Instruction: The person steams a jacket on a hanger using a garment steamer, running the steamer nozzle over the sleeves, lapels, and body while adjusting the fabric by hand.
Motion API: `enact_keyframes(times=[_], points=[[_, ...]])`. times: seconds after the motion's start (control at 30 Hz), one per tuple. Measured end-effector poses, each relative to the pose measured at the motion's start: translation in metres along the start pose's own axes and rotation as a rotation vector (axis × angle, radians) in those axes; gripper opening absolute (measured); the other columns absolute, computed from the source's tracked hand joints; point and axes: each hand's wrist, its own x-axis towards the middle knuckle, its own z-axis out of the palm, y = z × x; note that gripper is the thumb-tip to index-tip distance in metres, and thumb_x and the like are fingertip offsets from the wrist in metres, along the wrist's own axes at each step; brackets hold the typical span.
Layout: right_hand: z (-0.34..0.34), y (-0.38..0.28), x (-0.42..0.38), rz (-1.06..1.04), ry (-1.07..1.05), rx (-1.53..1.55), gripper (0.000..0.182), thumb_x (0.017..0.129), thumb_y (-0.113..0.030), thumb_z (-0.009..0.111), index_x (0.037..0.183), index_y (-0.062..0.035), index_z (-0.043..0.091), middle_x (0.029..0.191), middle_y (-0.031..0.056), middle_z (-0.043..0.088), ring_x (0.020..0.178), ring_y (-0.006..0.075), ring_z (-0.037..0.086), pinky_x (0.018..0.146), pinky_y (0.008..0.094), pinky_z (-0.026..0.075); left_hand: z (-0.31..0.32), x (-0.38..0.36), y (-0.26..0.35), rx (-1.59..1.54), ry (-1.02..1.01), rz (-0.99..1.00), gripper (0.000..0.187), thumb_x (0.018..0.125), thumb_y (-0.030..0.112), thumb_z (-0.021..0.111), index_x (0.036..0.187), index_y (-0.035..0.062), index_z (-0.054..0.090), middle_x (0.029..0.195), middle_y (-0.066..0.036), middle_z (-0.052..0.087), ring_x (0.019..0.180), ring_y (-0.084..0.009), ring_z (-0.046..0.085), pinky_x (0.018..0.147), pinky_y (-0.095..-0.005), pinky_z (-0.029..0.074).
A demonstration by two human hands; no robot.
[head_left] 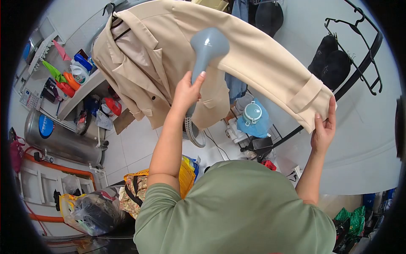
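Note:
A beige blazer (182,42) hangs on a black hanger at the upper left, its front open and one sleeve (262,55) stretched out to the right. My left hand (188,91) is wrapped round the handle of a grey-blue garment steamer (210,45), whose head overlaps the blazer near the top of that sleeve. From the handle's lower end a ribbed hose (192,133) curves down. At the sleeve's cuff, my right hand (325,129) pinches the hem and holds the sleeve out taut.
Black hangers (359,46) and dark rounded items (332,61) hang on a rack at right. Below the sleeve stands a light-blue lidded container (253,112). Bottles (79,72) crowd a shelf at left, above a metal tank (63,137). Filled bags (99,211) lie lower left.

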Motion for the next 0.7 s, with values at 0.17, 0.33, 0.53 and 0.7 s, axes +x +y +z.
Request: enact_keyframes(times=[0.17, 0.33, 0.53, 0.7], points=[[0.001, 0.0, 0.001, 0.015, -0.009, 0.019, 0.065, 0.09, 0.015, 0.05, 0.152, 0.0036, 0.033, 0.159, 0.0145, 0.034, 0.142, 0.0219, 0.039, 0.117, 0.0349, 0.031, -0.011, 0.014, 0.007, 0.002, 0.07, -0.001, 0.054, 0.095, 0.051, 0.061, 0.099, -0.0025, 0.059, 0.064, -0.006, 0.055, 0.049, -0.0153, 0.06, 0.048, -0.0319, 0.049], [-0.001, 0.003, -0.002, 0.026, -0.01, 0.021, 0.065, 0.09, 0.015, 0.049, 0.152, 0.0036, 0.033, 0.159, 0.0144, 0.034, 0.143, 0.0221, 0.038, 0.117, 0.0348, 0.03, -0.031, 0.044, 0.019, -0.027, 0.151, 0.013, 0.05, 0.097, 0.051, 0.06, 0.098, 0.001, 0.058, 0.067, -0.003, 0.053, 0.05, -0.0138, 0.057, 0.045, -0.031, 0.048], [-0.004, 0.004, -0.004, 0.047, -0.009, 0.019, 0.063, 0.092, 0.011, 0.049, 0.152, 0.0049, 0.032, 0.16, 0.0137, 0.033, 0.143, 0.0219, 0.038, 0.117, 0.0352, 0.032, -0.02, 0.039, 0.022, -0.023, 0.065, 0.107, 0.052, 0.096, 0.05, 0.061, 0.094, -0.0019, 0.058, 0.064, -0.007, 0.057, 0.05, -0.0156, 0.06, 0.049, -0.032, 0.049], [-0.001, 0.002, -0.006, 0.042, 0.007, 0.028, 0.064, 0.091, 0.014, 0.049, 0.152, 0.0043, 0.033, 0.159, 0.014, 0.034, 0.142, 0.0219, 0.04, 0.117, 0.0352, 0.032, -0.005, 0.036, 0.029, 0.059, 0.04, 0.09, 0.052, 0.096, 0.051, 0.062, 0.093, -0.0004, 0.058, 0.065, -0.007, 0.056, 0.051, -0.0156, 0.061, 0.048, -0.0318, 0.049]])
